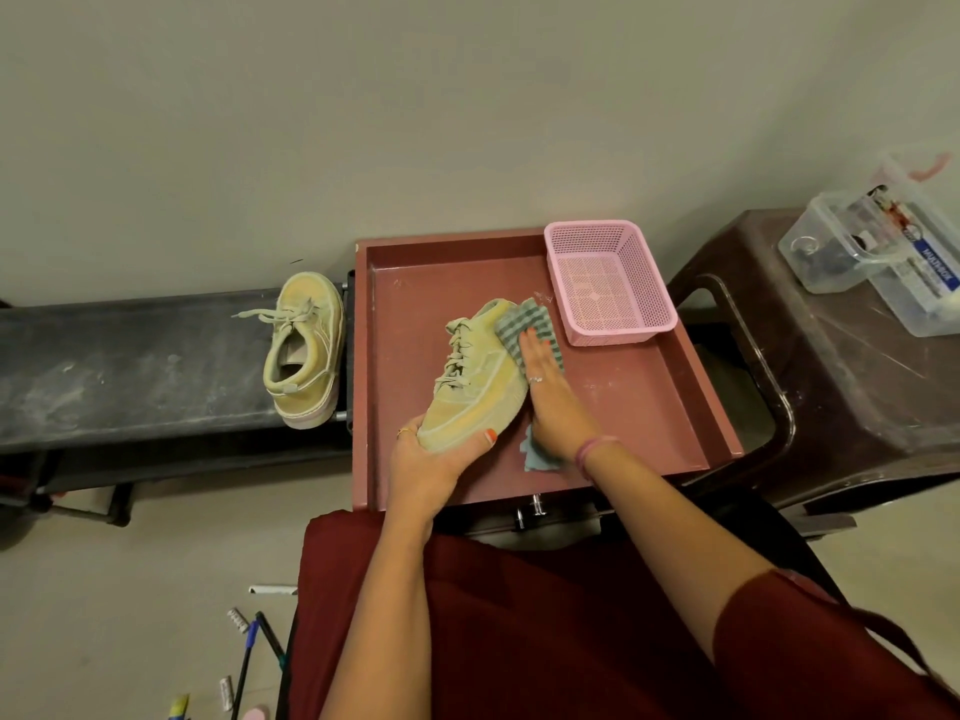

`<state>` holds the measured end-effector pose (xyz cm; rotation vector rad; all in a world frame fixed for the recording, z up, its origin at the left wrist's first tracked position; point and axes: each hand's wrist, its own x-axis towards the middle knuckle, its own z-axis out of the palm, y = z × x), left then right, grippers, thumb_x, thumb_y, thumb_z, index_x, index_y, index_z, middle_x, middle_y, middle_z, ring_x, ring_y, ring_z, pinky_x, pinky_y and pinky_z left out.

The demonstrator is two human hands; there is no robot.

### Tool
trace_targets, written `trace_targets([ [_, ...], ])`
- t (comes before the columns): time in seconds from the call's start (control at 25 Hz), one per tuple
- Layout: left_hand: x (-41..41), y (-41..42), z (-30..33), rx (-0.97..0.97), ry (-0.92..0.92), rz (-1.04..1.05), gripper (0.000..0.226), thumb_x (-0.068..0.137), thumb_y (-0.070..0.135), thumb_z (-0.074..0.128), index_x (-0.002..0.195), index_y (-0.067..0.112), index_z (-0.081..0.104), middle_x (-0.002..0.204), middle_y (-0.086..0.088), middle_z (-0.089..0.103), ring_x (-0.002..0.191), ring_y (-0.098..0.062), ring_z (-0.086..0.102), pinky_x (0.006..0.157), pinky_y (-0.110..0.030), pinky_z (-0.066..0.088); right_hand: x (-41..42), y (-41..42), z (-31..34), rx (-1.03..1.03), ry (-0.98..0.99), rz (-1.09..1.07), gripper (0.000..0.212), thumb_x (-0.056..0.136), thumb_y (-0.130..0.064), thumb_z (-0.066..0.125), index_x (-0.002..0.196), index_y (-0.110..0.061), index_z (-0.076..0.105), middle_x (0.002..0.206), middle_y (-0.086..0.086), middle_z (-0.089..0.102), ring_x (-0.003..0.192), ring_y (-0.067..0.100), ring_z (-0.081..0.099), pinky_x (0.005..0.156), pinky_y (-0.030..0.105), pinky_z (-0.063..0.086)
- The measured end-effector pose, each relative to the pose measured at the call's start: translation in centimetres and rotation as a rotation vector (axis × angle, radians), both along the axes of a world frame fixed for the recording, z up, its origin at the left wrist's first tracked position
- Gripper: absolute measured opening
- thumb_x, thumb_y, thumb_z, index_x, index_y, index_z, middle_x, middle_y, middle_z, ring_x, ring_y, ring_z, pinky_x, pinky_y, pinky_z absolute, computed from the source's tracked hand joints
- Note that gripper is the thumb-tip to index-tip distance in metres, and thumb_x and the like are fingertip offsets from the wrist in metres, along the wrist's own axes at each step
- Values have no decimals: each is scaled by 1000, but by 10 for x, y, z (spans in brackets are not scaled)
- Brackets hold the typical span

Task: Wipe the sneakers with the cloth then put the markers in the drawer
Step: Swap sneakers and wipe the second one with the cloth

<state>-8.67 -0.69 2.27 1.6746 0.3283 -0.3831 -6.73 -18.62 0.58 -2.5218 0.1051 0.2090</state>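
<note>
The left hand (434, 462) is gripping the sneaker (475, 379) heel over the drawer (649, 407); the right hand (553, 402), fingers straight, is pressing the cloth (524, 324) against its side.

You are in a plain indoor room that looks like a makeshift home or storage corner, not a fitted workshop. A bare off-white wall (467, 96) meets a smooth pale floor (130, 589). Against the wall stand a dusty dark low bench (130, 366), a reddish-brown drawer (649, 397) pulled out flat, and a brown plastic stool (841, 397) carrying clear plastic storage boxes (883, 252). Pens and markers (244, 662) lie loose on the floor.
</note>
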Motion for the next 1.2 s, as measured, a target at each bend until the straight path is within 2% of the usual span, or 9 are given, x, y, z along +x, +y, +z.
trace_targets([
  [0.24, 3, 9, -3, -77, 64, -14, 35, 72, 15, 82, 97, 19, 59, 88, 8, 66, 68, 2, 59, 53, -7, 44, -19, 30, 12, 72, -30, -42, 97, 78, 23, 38, 150, -21, -10, 156, -7, -21, 144, 14, -20, 118, 32, -3],
  [0.44, 4, 21, -13, -130, 155, -74, 47, 67, 23, 86, 106, 14, 62, 96, -1, 73, 87, -12, 66, 73, -22, 49, -82, 55, 19, 40, -145, 166, 100, 72, 23, 34, 148, -24, -11, 154, -14, -21, 142, 9, -25, 110, 11, -2],
  [0.6, 2, 22, -15, -97, 201, -108, 78, 41, 48, 82, 108, 12, 63, 92, 0, 72, 75, -10, 60, 63, -25, 45, -64, 26, 6, -49, -148, 105, 103, 70, 24, 31, 149, -29, -8, 156, -14, -16, 142, 3, -20, 114, 28, 27],
  [0.68, 1, 20, -13, -105, 195, -92, 77, 41, 49, 81, 106, 14, 61, 96, -1, 69, 74, -10, 57, 61, -24, 43, -43, 5, 4, -94, -81, -6, 100, 76, 22, 28, 146, -35, -14, 157, -13, -18, 142, 3, -18, 115, 42, 28],
  [0.76, 1, 18, -14, -90, 157, -33, 62, 57, 39, 84, 109, 16, 58, 104, 1, 65, 81, -9, 58, 67, -23, 45, -28, -3, 6, -123, -50, -23, 94, 79, 22, 29, 149, -28, -9, 158, -8, -14, 143, 6, -15, 116, 40, 23],
  [0.84, 3, 14, -17, 38, 32, 9, 53, 72, 32, 79, 119, 22, 56, 111, 7, 59, 95, -8, 59, 83, -25, 49, -23, 4, 6, -133, -55, 3, 89, 80, 22, 30, 151, -19, -6, 159, -4, -14, 145, 12, -14, 119, 35, 16],
  [0.92, 4, 11, -23, 205, -98, -32, 59, 68, 51, 72, 122, 34, 56, 116, 11, 60, 111, -14, 57, 98, -36, 47, -29, 14, 3, -158, -80, 24, 86, 82, 21, 29, 151, -17, -6, 155, -6, -21, 145, 14, -15, 118, 28, 15],
  [1.0, 2, 6, -24, 348, -175, -88, 61, 67, 63, 63, 122, 38, 58, 120, 8, 61, 120, -19, 50, 105, -42, 40, -35, 18, 1, -151, -106, 12, 86, 81, 21, 28, 150, -17, -8, 148, -12, -28, 143, 11, -19, 113, 22, 17],
  [1.2, -4, -4, -23, 663, -311, -187, 44, 91, 53, 52, 132, 38, 54, 143, 10, 43, 134, -19, 30, 111, -43, 23, -49, 29, 7, -58, -29, 44, 95, 76, 22, 32, 148, -18, -15, 144, -13, -34, 135, 5, -27, 105, 14, 15],
])
